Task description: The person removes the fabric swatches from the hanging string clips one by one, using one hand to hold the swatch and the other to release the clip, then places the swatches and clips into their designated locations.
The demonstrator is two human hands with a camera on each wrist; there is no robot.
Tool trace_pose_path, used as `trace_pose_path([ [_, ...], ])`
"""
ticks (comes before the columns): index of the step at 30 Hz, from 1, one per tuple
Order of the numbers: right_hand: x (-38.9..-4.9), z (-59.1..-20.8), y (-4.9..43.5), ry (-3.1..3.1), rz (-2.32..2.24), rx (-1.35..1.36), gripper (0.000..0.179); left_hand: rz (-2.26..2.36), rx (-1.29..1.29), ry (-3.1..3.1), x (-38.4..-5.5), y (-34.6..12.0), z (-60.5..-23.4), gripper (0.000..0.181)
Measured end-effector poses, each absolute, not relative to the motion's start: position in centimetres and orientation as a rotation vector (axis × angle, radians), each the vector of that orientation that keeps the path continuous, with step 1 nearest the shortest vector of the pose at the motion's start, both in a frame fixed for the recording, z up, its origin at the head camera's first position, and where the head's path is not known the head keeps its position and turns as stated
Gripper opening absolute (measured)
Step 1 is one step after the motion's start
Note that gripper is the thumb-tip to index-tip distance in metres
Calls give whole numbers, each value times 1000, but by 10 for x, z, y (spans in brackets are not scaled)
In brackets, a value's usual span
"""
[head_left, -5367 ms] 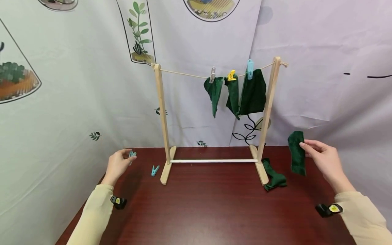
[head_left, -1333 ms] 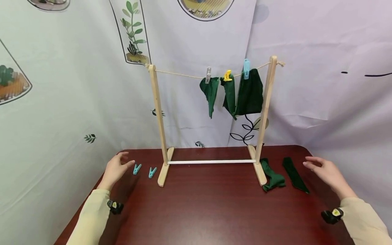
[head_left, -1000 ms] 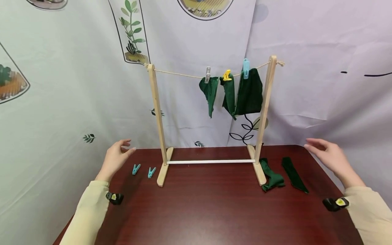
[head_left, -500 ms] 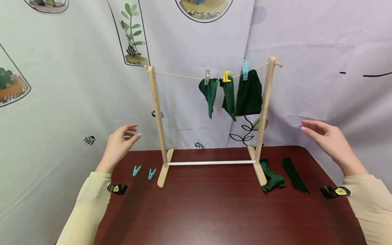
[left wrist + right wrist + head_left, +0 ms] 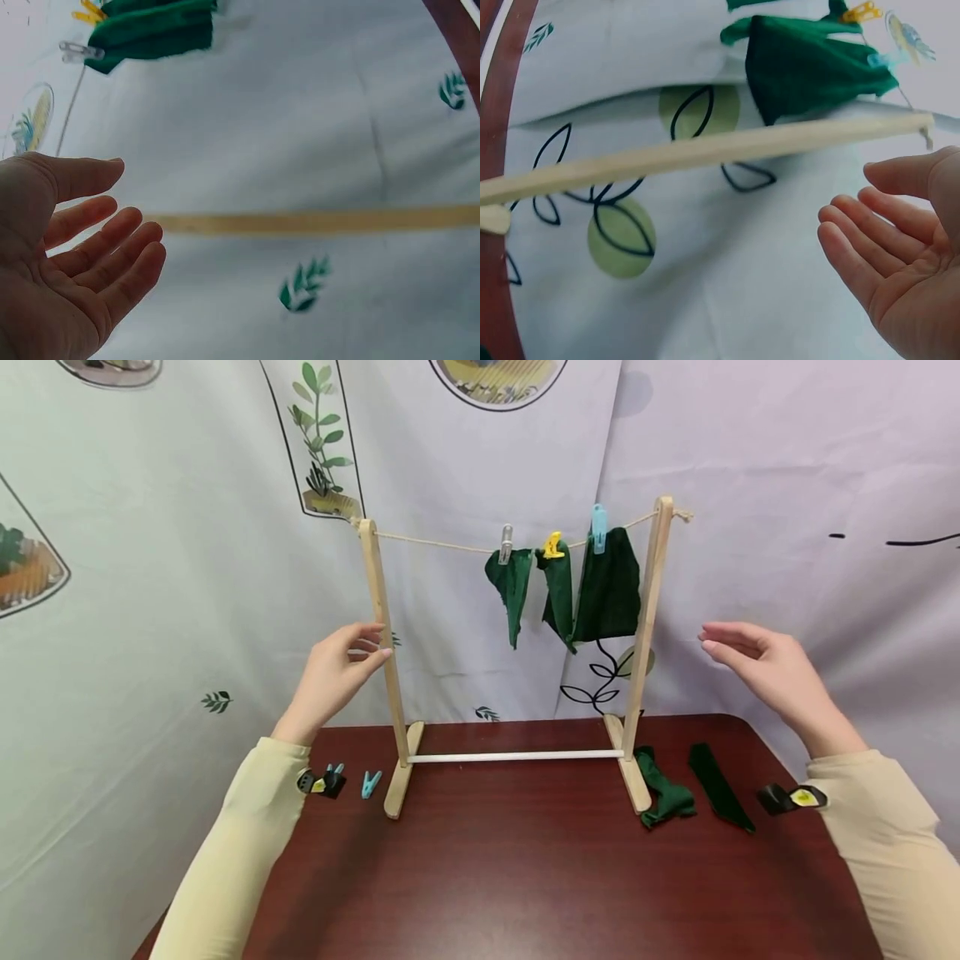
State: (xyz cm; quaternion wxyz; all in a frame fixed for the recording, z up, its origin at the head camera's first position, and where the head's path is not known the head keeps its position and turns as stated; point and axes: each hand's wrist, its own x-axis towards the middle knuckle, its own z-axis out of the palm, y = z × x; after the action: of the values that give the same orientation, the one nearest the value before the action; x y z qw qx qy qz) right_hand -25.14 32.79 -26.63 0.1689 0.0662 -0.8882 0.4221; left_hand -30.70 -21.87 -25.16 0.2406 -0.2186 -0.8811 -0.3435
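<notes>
My left hand (image 5: 337, 668) is raised with relaxed fingers, holding nothing; its fingertips overlap the left post (image 5: 372, 560) of a small wooden clothes rack in the head view. To the right of the other post (image 5: 654, 585) my right hand (image 5: 765, 668) hovers, fingers loosely bent and nothing in them. From the rack's cord (image 5: 435, 542) hang three dark green cloths: one under a clear clothes peg (image 5: 506, 545), one under a yellow peg (image 5: 553, 545), and a wider one (image 5: 611, 585) under a light blue peg (image 5: 598, 529). The right wrist view shows the right palm (image 5: 915, 300) bare.
On the dark red table (image 5: 510, 860), a blue peg (image 5: 370, 785) lies left of the rack; another (image 5: 335, 768) is partly hidden by the left wrist camera. A crumpled green cloth (image 5: 671, 802) and a flat strip (image 5: 720, 789) lie by the right foot. A printed curtain hangs behind.
Earlier the left hand held a blue peg and the right hand a green cloth strip; both now lie on the table. Since then both hands have risen and moved inward toward the rack.
</notes>
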Motion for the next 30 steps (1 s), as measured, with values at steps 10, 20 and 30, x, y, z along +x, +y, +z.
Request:
trace_pose_path([
  [10, -260, -240, 286, -2449, 1199, 318, 48, -936, -766, -2346, -312, -176, -216, 40],
  [20, -272, -219, 238, -2436, 1204, 477, 46, -858, -816, -2301, -313, -142, -180, 41],
  [30, -289, -207, 194, -2456, 1283, 526, 47, -870, -843, -2302, -317, -118, -149, 41],
])
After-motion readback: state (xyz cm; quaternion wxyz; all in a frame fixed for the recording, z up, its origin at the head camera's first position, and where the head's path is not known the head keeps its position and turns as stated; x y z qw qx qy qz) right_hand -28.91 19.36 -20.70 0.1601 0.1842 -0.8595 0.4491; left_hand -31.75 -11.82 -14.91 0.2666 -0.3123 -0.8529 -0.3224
